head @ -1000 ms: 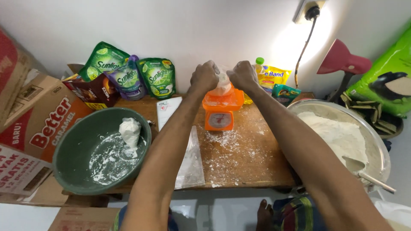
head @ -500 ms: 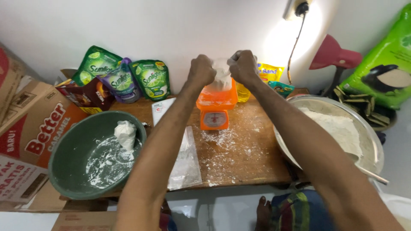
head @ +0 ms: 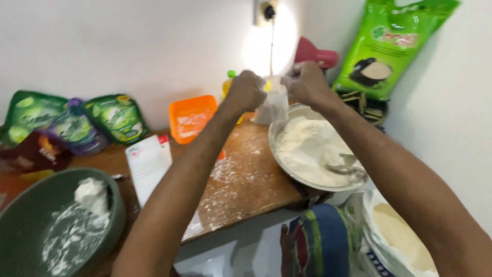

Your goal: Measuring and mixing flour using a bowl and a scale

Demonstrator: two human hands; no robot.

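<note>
At six o'clock, nearest the camera, a striped blue, green and red cloth (head: 322, 241) is hanging below the edge of the flour-dusted wooden counter (head: 246, 179), and at five o'clock a white sack of pale flour (head: 400, 238) is standing open. At eight o'clock a dark green round plastic bowl (head: 61, 225) is holding a lump of white dough (head: 91, 194) and streaks of flour. Just past it, a white paper packet (head: 148, 164) is lying flat on the counter. At three o'clock a wide round metal bowl (head: 279, 154) is sitting heaped with white flour, a metal spoon (head: 346, 166) lying in it. Farther back, near twelve o'clock, the left hand (head: 246, 90) and right hand (head: 306, 82) are both closing on the top of a small clear plastic bag of white flour (head: 271, 105), holding it above the far rim of the metal bowl. At eleven o'clock an orange plastic kitchen scale (head: 192, 118) is standing by the wall, and at nine o'clock green and purple pouches (head: 77, 125) are leaning against it.
</note>
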